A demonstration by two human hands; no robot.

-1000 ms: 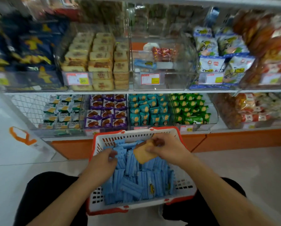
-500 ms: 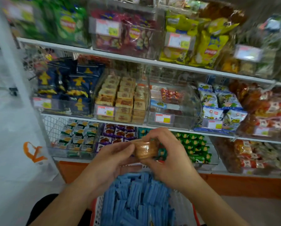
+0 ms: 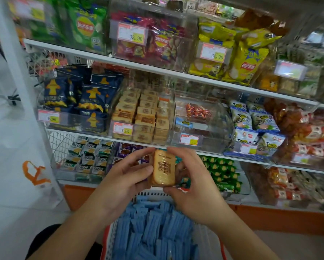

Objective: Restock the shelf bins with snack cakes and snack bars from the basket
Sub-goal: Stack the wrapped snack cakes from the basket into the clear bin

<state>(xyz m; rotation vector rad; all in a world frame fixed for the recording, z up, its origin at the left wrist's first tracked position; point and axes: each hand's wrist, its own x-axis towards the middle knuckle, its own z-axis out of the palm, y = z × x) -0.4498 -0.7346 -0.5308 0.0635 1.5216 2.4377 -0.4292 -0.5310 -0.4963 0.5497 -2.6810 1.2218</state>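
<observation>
Two hands on one snack cake [image 3: 164, 167]: left hand [image 3: 123, 177] pinches its left edge, right hand [image 3: 190, 182] curls round top and bottom. Cake held upright (printed face toward the person), above the basket [image 3: 208, 241] of blue snack bars [image 3: 153, 229], just below the cake bin [image 3: 142, 114].

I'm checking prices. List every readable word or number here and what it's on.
"32.90": price tag on the red chip bin.
"32.90": price tag on the yellow chip bin.
"Lay's": green chip bag.
"9.90": price tag under the blue bags.
"8.00": price tag on the cake bin.
Other tags and the held cake's print: too blurred.
</observation>
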